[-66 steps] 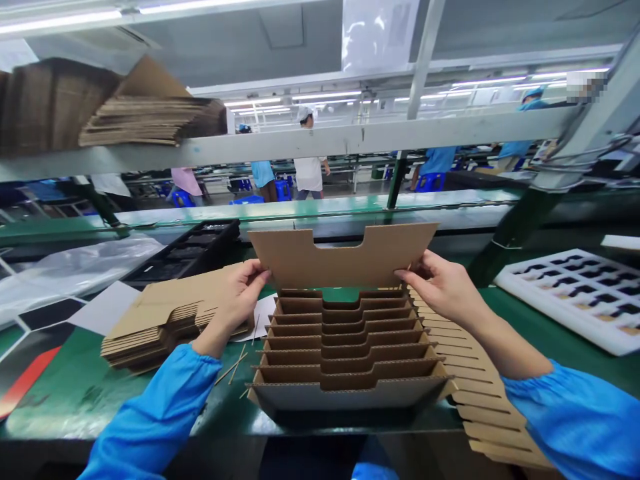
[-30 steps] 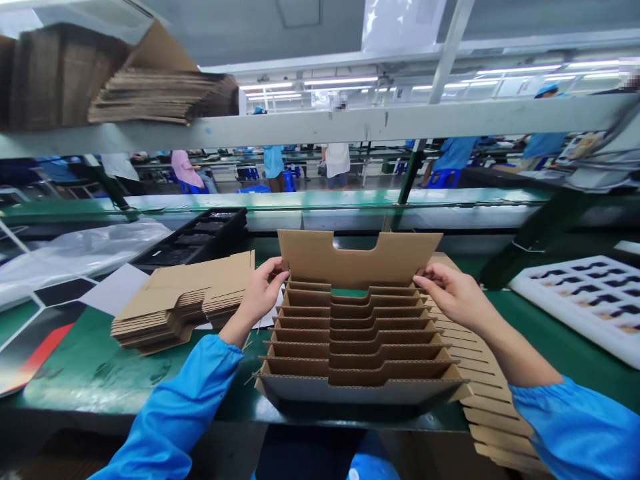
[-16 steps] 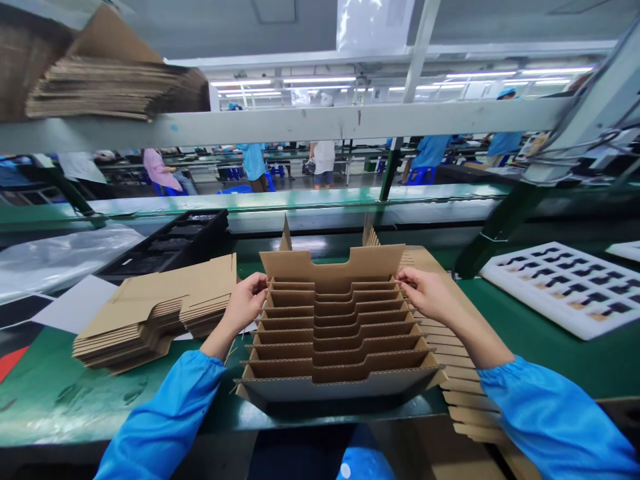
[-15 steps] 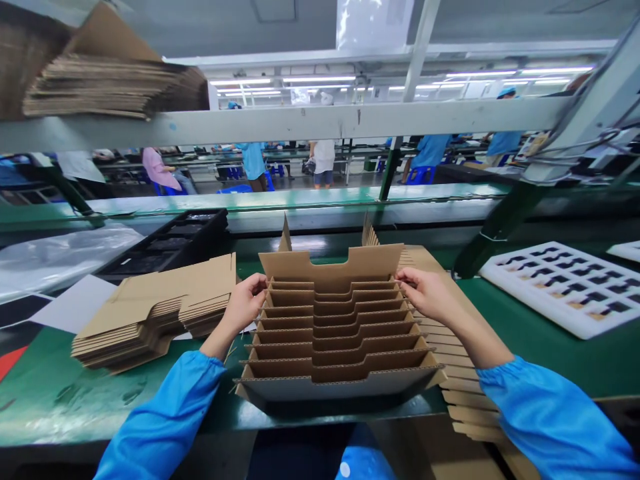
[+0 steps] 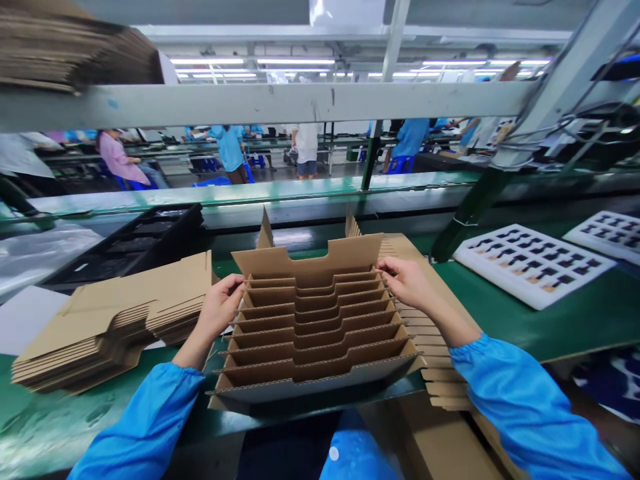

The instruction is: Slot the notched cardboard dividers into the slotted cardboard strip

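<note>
A cardboard divider insert [image 5: 320,320] stands in front of me, several notched brown panels slotted crosswise into side strips. Its farthest panel [image 5: 307,263] rises higher than the rest. My left hand [image 5: 219,307] pinches the insert's far left corner, fingers curled at the panel ends. At the far right corner, my right hand [image 5: 406,283] grips in the same way, with thumb and forefinger at the edge. The exact fingertip contact is partly hidden. To the left lies a stack of notched cardboard panels [image 5: 115,310].
Slotted cardboard strips [image 5: 445,393] fan out right of the insert. A white foam tray [image 5: 535,263] lies on the green bench [image 5: 510,333], near a slanted post [image 5: 463,217]. A black tray [image 5: 130,247] sits at back left. Several people work beyond the rail [image 5: 250,103].
The view has swung to the right, so everything appears farther left. Both hands stay at the far corners of the insert, and its panels look much the same.
</note>
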Available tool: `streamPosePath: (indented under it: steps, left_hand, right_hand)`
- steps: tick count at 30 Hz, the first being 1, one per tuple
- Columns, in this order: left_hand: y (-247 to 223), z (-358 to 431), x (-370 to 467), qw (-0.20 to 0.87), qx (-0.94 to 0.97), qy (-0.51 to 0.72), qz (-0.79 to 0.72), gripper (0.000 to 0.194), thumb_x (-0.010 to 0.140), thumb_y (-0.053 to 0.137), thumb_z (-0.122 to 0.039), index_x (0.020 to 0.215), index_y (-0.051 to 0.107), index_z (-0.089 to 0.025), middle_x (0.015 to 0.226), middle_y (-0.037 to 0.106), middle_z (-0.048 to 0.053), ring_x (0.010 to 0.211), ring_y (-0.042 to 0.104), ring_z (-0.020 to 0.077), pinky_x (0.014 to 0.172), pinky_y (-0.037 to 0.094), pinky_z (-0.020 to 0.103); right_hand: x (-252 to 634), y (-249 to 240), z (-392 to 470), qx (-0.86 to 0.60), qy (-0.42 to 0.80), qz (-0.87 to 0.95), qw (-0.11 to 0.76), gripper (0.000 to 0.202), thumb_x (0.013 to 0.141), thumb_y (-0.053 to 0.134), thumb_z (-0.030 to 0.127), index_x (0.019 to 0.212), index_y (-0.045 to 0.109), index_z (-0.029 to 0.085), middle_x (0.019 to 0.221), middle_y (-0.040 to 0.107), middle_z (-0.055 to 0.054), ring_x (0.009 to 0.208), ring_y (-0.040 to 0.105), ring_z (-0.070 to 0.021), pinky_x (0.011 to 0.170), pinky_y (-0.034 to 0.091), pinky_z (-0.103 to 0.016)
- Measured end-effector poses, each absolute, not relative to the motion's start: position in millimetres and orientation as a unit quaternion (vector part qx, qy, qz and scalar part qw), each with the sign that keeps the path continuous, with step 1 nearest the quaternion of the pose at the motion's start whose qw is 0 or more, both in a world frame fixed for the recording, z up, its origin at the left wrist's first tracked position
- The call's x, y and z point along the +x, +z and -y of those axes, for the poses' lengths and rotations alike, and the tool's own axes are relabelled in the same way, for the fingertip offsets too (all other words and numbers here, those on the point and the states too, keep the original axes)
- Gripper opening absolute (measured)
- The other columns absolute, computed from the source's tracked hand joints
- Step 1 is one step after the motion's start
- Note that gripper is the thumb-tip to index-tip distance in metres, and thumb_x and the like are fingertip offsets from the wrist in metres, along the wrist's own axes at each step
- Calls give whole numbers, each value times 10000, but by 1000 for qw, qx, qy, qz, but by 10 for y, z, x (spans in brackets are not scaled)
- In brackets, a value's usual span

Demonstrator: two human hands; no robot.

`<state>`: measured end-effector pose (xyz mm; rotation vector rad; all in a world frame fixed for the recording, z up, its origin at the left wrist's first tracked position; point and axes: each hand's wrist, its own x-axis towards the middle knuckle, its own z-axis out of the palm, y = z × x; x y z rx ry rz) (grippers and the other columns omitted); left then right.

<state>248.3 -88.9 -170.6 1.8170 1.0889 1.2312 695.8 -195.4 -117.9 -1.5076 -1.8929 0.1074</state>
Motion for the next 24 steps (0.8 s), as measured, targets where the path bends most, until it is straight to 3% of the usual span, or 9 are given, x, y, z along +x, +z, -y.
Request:
streamPosePath:
  steps: [7, 12, 17, 21, 24]
  left_hand:
    - [-1715, 879, 2492, 328, 701, 475, -419, 411, 865, 746, -607, 882, 739, -196, 882, 766, 58, 828, 686, 228, 780, 554, 310]
    - [-1688, 995, 2529, 363, 713, 433, -415, 376, 807, 782, -574, 842, 771, -200, 897, 802, 68, 858, 727, 268, 843, 591, 359]
    - [-1686, 1059, 2586, 372, 726, 403, -415, 436, 755, 769, -644, 692, 745, -213, 769, 781, 74, 857, 742, 328, 907, 629, 455]
    - [-1670, 1075, 2583, 319, 760, 384, -417, 456, 829, 679, -639, 678, 746, -214, 767, 784, 78, 825, 744, 322, 848, 643, 445]
    - [-1576, 1122, 2405, 204, 791, 404, -411, 360, 894, 653, -534, 810, 795, -214, 884, 817, 90, 855, 765, 294, 852, 640, 418]
  right_hand:
    - [7005, -1269, 1968, -601, 56, 731, 318, 194, 950, 559, 297, 965, 734, 217, 953, 801, -67, 857, 722, -240, 774, 513, -314]
    - [7056, -1425, 1987, -609, 85, 741, 268, 142, 885, 585, 260, 864, 719, 217, 945, 818, -82, 878, 751, -268, 748, 516, -308]
    - [7051, -1567, 1947, -618, 105, 749, 213, 97, 807, 633, 259, 765, 703, 206, 900, 821, -111, 843, 754, -290, 699, 495, -311]
    - [7031, -1543, 1933, -631, 97, 749, 179, 115, 800, 646, 257, 703, 677, 204, 832, 801, -126, 778, 734, -289, 671, 484, -322]
    - [7042, -1438, 2007, -629, 86, 755, 167, 104, 833, 662, 251, 760, 718, 203, 893, 808, -134, 840, 747, -290, 719, 514, -326]
